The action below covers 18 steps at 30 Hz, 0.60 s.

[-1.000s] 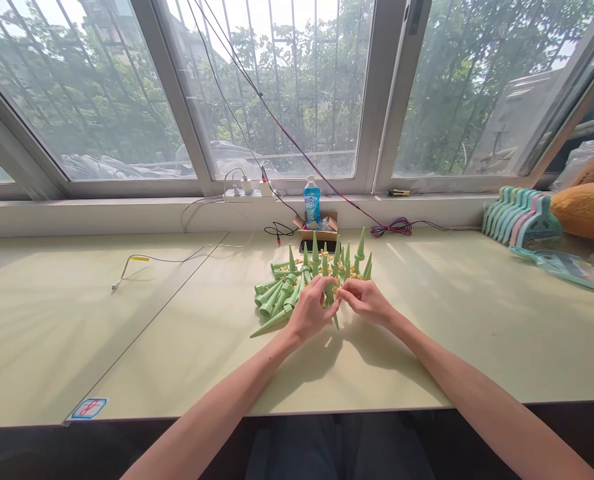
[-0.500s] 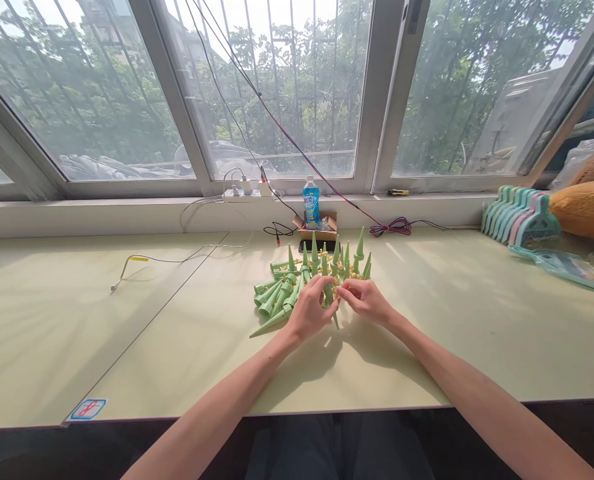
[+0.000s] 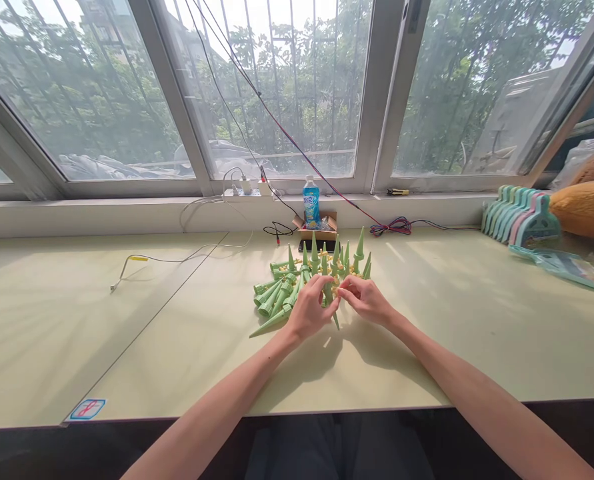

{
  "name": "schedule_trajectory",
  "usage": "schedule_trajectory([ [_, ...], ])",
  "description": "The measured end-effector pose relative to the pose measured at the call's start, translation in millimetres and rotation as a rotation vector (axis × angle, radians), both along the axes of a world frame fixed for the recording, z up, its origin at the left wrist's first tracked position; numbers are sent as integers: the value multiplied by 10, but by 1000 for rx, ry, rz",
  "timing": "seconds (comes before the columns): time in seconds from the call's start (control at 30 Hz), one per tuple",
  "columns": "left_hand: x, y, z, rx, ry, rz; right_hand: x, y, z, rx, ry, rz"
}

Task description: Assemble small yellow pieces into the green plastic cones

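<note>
A pile of green plastic cone spikes point(image 3: 279, 297) lies on the pale green table point(image 3: 427, 333), some flat, some standing point up point(image 3: 359, 250). Small yellow pieces are scattered among them. My left hand point(image 3: 309, 310) is closed round one green spike point(image 3: 333, 308) whose tip points down toward me. My right hand point(image 3: 367, 300) pinches at the top of that same spike, fingers pressed together against the left hand's fingertips. What the right fingers hold is too small to make out.
A blue drink bottle point(image 3: 311, 202) and a small cardboard box point(image 3: 319, 230) stand behind the pile. Cables point(image 3: 391, 228) and a power strip point(image 3: 249, 192) run along the window sill. Pastel plastic pieces point(image 3: 519, 217) are stacked at the far right beside an orange-yellow object point(image 3: 587, 210).
Both hands stay together at the spike; the fingers shift only slightly.
</note>
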State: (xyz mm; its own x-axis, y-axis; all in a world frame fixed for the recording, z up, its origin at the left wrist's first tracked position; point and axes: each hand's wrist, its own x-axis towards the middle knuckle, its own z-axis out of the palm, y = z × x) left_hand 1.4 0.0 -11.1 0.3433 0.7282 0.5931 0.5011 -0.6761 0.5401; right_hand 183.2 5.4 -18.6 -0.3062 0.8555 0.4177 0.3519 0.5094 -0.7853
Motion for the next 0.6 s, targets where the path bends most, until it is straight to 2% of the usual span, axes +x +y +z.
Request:
schedule_trajectory([
  [0.3, -2, -11, 6, -6, 20, -12, -15, -1, 38, 93, -79, -52],
  [0.6, -7, 5, 16, 16, -1, 17, -7, -21, 26, 19, -18, -19],
])
